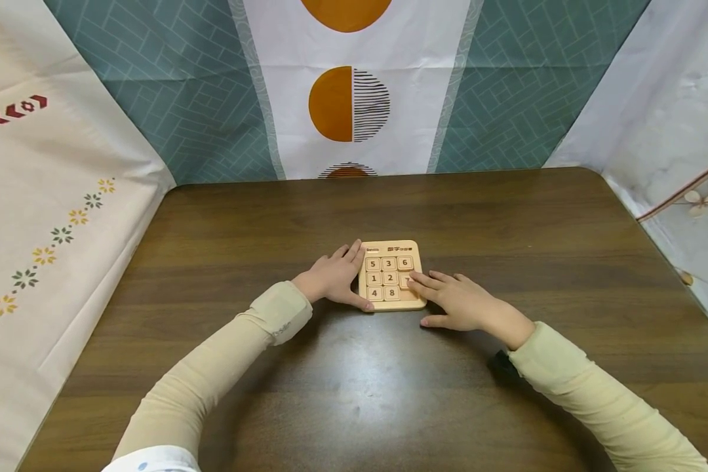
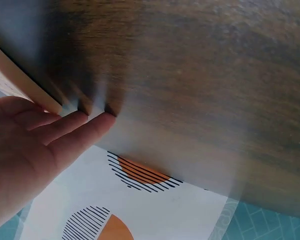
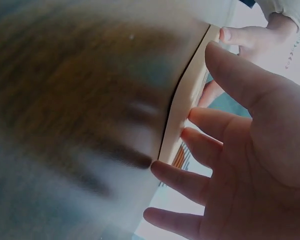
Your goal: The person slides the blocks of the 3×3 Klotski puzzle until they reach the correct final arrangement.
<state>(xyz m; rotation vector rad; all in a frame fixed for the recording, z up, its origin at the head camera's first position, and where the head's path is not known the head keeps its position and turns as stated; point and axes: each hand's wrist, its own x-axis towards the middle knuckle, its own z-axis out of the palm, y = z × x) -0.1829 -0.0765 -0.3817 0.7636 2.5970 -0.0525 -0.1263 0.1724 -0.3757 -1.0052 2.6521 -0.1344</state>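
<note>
A square wooden number slide puzzle (image 1: pixel 414 304) lies flat on the table. Its tiles read 5, 3, 6 on top, 1, 2 and a partly covered tile, seemingly 7 (image 1: pixel 405 283), in the middle, and 4, 8 below, with a bare slot at lower right. My left hand (image 1: pixel 336 276) spreads along the left side, its thumb at the lower left corner and straight fingers by the upper left edge. From the right, my right hand (image 1: pixel 466 303) reaches over the frame. Its extended fingertips touch the partly covered tile, while its thumb stays apart, near the lower right corner.
The brown wooden table (image 1: pixel 259 223) carries the puzzle near its middle. A patterned cloth (image 1: pixel 206 98) hangs behind the far edge, with pale cloths (image 1: pixel 53 262) at the left and right. A small dark object (image 1: pixel 503 364) shows under the right wrist.
</note>
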